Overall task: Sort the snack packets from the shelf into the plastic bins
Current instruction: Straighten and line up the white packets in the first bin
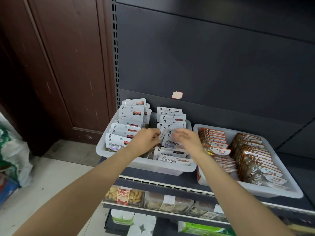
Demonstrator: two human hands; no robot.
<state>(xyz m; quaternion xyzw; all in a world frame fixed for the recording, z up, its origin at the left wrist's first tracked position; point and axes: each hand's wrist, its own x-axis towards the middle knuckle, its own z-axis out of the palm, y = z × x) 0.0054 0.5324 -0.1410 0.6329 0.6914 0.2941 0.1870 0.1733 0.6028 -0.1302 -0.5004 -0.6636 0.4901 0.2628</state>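
Note:
A translucent plastic bin (pixel 102 150) on the dark shelf holds two rows of white snack packets (pixel 131 114). My left hand (pixel 147 139) is over the bin's middle and pinches the top corner of one tilted white packet (pixel 170 142). My right hand (pixel 187 137) hovers just right of that packet with its fingers spread and relaxed, holding nothing. Two more white packets (pixel 170 157) lie flat at the bin's front. A second translucent bin (pixel 272 189) to the right holds rows of orange-and-brown snack packets (pixel 252 157).
The shelf's dark back panel (pixel 221 65) rises behind the bins. Lower shelves hold clear boxes of snacks (pixel 124 195) and green-and-white packs (pixel 126 218). A brown wooden door (pixel 59 65) stands at the left, with bags (pixel 12 150) on the floor beside it.

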